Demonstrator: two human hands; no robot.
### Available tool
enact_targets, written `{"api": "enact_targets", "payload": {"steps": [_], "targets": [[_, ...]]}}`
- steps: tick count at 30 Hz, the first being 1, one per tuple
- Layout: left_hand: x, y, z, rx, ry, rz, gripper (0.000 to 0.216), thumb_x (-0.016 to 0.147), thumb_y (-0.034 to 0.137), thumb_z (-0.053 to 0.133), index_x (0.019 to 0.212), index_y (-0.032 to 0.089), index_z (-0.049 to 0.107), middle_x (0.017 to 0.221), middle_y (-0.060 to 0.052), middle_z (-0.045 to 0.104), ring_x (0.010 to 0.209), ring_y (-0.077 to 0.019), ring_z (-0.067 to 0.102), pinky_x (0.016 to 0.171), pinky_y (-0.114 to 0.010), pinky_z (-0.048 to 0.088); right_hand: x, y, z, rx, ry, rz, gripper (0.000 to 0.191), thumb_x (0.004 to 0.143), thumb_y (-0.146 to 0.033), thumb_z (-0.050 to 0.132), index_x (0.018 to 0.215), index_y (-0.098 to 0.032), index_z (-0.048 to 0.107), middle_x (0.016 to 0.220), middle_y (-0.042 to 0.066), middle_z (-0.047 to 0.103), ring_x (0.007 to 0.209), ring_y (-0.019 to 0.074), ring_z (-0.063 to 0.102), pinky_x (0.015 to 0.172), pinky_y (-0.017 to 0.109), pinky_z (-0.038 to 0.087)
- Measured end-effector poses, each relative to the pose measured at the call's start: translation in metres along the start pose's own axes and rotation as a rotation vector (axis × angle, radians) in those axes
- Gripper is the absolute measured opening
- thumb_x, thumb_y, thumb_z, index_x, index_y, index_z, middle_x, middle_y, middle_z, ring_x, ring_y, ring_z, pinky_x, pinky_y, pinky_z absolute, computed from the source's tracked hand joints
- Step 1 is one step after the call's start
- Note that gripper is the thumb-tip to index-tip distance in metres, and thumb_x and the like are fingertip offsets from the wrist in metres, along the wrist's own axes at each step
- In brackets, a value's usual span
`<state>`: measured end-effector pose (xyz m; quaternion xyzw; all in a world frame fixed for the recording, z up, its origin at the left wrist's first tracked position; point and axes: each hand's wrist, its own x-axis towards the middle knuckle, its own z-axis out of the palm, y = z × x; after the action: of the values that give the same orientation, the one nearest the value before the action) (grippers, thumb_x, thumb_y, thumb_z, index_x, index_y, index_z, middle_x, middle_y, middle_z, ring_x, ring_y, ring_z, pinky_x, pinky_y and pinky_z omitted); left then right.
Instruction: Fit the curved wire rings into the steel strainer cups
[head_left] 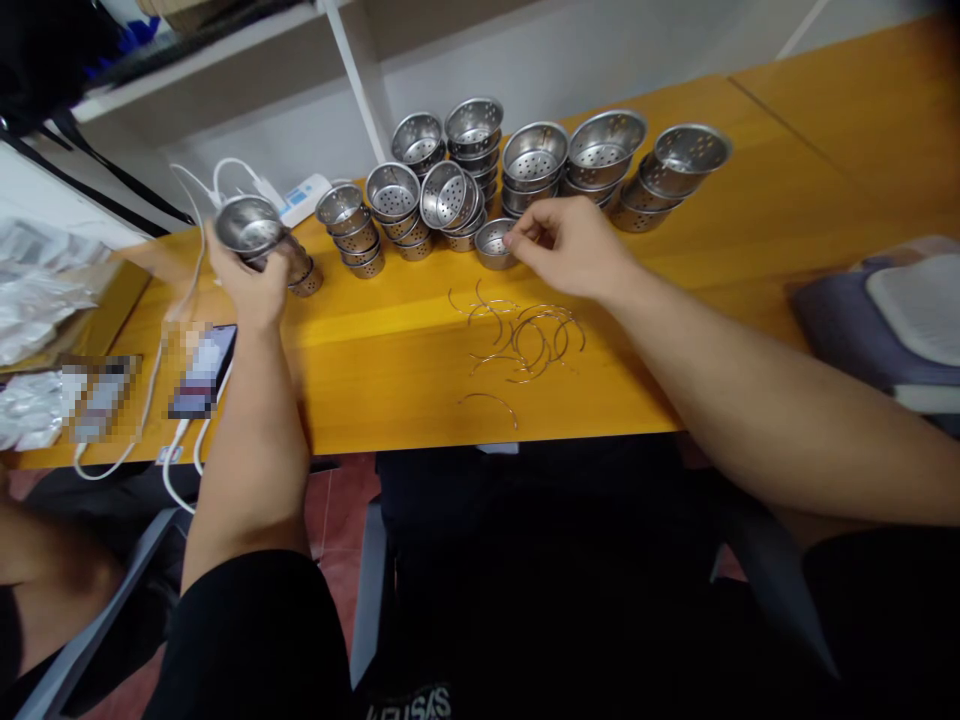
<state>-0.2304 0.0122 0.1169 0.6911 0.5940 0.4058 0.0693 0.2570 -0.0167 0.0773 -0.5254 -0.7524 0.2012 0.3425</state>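
Note:
My left hand (pixel 251 280) is closed around a stack of small perforated steel strainer cups (pixel 251 228), held tilted just above the yellow table (pixel 390 360) at the left. My right hand (pixel 574 245) reaches to a single strainer cup (pixel 495 243) standing on the table, its fingertips pinching the cup's rim. Behind both hands stand several stacks of the same steel cups (pixel 450 195), with larger ones (pixel 607 150) to the right. A loose pile of thin curved wire handles (pixel 525 340) lies on the table below my right hand.
A phone (pixel 202 370) with white cables (pixel 187 450) lies at the left front edge, beside plastic bags (pixel 34 300). A white power strip (pixel 304 198) sits at the back. A grey cushion (pixel 885 320) is at the right. Another person's arm (pixel 45 580) shows at lower left.

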Motion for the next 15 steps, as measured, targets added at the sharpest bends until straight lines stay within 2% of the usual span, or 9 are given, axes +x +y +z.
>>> {"api": "enact_targets", "payload": {"steps": [1,2,4,6,11,13,15], "targets": [[-0.006,0.009,-0.001,-0.042,0.046,0.01,0.106,0.074,0.102,0.082,0.141,0.022,0.063,0.152,-0.013,0.078,0.156,-0.0389,0.07,0.149,-0.065,0.055,0.0,0.0,0.0,-0.005,0.001,0.002,0.031,0.119,-0.054,0.074,0.121,-0.028,0.092,0.114,0.016,0.092,0.108,0.0413,0.084,0.099,0.058,0.071],[-0.012,0.017,-0.001,-0.063,0.009,0.005,0.104,0.066,0.099,0.09,0.134,0.024,0.066,0.143,-0.011,0.082,0.142,-0.0371,0.077,0.14,-0.064,0.064,0.0,0.0,-0.001,-0.008,-0.003,0.001,0.031,0.119,-0.054,0.074,0.121,-0.028,0.092,0.115,0.016,0.092,0.107,0.0408,0.084,0.098,0.057,0.07],[-0.021,0.029,0.0,-0.07,-0.157,-0.01,0.102,0.055,0.094,0.101,0.125,0.028,0.069,0.131,-0.008,0.085,0.129,-0.0371,0.082,0.131,-0.064,0.07,-0.001,-0.002,-0.004,-0.002,-0.028,-0.02,0.03,0.119,-0.052,0.074,0.119,-0.027,0.091,0.115,0.016,0.092,0.106,0.0398,0.084,0.095,0.056,0.069],[-0.025,0.037,0.002,-0.043,-0.298,-0.011,0.1,0.055,0.093,0.104,0.124,0.029,0.069,0.131,-0.008,0.086,0.132,-0.0397,0.084,0.133,-0.068,0.07,-0.003,-0.005,-0.008,0.011,-0.102,-0.067,0.027,0.118,-0.05,0.075,0.118,-0.027,0.089,0.115,0.015,0.091,0.105,0.0385,0.084,0.095,0.054,0.067],[-0.024,0.034,0.019,-0.006,-0.366,0.002,0.103,0.055,0.085,0.106,0.132,0.028,0.067,0.14,-0.014,0.087,0.14,-0.0479,0.084,0.133,-0.072,0.07,-0.006,-0.007,-0.013,-0.023,-0.434,-0.143,0.021,0.108,-0.047,0.087,0.116,-0.028,0.089,0.109,0.01,0.091,0.096,0.0332,0.082,0.091,0.05,0.065],[-0.025,0.029,0.026,-0.029,-0.381,-0.015,0.108,0.055,0.085,0.109,0.136,0.029,0.066,0.144,-0.017,0.086,0.143,-0.05,0.084,0.132,-0.071,0.07,-0.005,-0.005,-0.009,-0.079,-0.482,-0.15,0.026,0.105,-0.048,0.091,0.122,-0.028,0.09,0.111,0.009,0.092,0.094,0.0313,0.081,0.088,0.048,0.063],[-0.026,0.026,0.031,-0.059,-0.385,-0.031,0.111,0.056,0.085,0.111,0.139,0.029,0.064,0.149,-0.019,0.084,0.148,-0.0508,0.084,0.134,-0.071,0.07,-0.005,-0.004,-0.003,-0.147,-0.473,-0.171,0.027,0.106,-0.046,0.091,0.127,-0.028,0.091,0.117,0.01,0.093,0.095,0.0309,0.08,0.089,0.047,0.062]]}}
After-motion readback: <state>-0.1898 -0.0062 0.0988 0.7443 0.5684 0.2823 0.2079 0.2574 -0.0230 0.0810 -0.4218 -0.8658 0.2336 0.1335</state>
